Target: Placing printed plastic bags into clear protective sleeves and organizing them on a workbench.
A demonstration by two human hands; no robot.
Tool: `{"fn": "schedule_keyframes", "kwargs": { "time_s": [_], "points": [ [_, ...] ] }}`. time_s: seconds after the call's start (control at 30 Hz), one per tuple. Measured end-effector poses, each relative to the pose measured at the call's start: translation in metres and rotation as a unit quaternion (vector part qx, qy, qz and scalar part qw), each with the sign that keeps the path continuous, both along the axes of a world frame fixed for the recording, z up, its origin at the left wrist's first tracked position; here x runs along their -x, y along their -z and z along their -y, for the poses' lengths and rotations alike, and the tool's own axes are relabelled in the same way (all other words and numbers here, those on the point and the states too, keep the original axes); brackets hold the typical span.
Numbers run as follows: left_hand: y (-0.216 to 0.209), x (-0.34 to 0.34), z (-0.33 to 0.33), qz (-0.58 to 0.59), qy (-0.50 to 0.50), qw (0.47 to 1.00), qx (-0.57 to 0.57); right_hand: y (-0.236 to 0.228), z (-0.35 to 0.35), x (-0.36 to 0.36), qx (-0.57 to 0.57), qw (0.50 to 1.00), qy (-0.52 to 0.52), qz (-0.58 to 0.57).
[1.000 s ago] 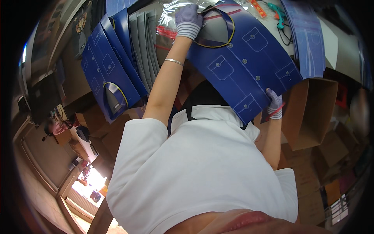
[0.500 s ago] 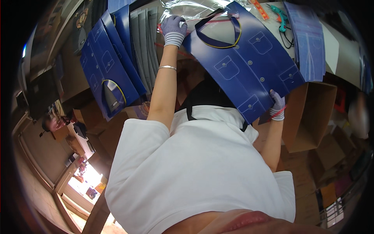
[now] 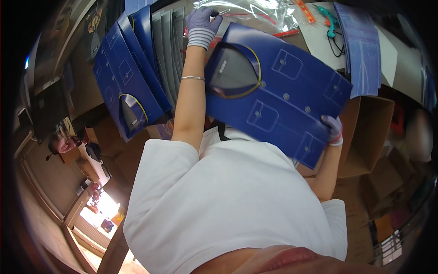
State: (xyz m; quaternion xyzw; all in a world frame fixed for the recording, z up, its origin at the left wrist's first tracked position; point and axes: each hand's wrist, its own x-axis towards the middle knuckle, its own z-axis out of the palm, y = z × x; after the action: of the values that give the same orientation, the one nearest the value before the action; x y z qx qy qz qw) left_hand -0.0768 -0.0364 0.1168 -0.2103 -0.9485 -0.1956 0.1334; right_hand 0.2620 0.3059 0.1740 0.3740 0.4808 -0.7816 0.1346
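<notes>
Workroom, with brown cardboard cartons about the floor; one carton [image 3: 383,132], its mouth open, stands off the near right corner of the desk [image 3: 410,81].

Item: one blue shirt-printed panel [image 3: 292,93], yellow-trimmed collar opening, grey inner face. Position: aslant over the desk's near edge and in front of the wearer's body, collar end to the left, hem to the right.

Right hand [image 3: 334,129]: purple-grey glove; fingers closed on the panel at its hem, thumb over the printed face.

Left hand [image 3: 203,25]: matching glove, striped cuff; fingers bent, at the clear plastic film [image 3: 255,9] with red strips. Whether they pinch the film cannot be told. Silver bangle [image 3: 193,78] on the wrist.

Desk, left side: several blue printed panels [image 3: 132,71], overlapping; beside them, upright grey sheets [image 3: 167,50].

Desk, right side: orange strip [image 3: 305,11]; teal tool [image 3: 331,23] with black cord; light-blue printed stack [image 3: 365,55] overhanging the near edge; white sheet [image 3: 388,66] just beside the stack.
</notes>
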Motion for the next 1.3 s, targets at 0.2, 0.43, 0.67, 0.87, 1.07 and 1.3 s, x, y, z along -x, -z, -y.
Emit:
{"fn": "schedule_keyframes", "kwargs": {
  "time_s": [0.2, 0.43, 0.67, 0.87, 1.07, 1.3],
  "points": [
    [0.004, -0.015, 0.001, 0.018, 0.028, 0.999, 0.006, 0.043, 0.004, 0.015, 0.004, 0.998, 0.056, -0.038],
    [0.013, -0.027, 0.002, 0.012, 0.010, 1.000, -0.025, 0.032, 0.006, 0.011, -0.001, 0.998, 0.051, -0.040],
    [0.018, -0.031, 0.012, 0.000, -0.021, 0.999, -0.050, 0.036, 0.020, 0.014, -0.003, 0.986, 0.155, -0.067],
    [0.030, -0.031, 0.025, 0.049, -0.086, 0.995, -0.002, 0.045, 0.019, 0.004, 0.015, 0.986, 0.130, -0.103],
    [0.028, -0.038, 0.022, 0.021, -0.049, 0.998, -0.031, 0.044, 0.029, 0.003, 0.024, 0.983, 0.163, -0.078],
    [0.030, -0.050, 0.013, 0.076, -0.183, 0.973, -0.119, 0.045, 0.047, 0.003, 0.006, 0.979, 0.185, -0.085]
  ]
}}
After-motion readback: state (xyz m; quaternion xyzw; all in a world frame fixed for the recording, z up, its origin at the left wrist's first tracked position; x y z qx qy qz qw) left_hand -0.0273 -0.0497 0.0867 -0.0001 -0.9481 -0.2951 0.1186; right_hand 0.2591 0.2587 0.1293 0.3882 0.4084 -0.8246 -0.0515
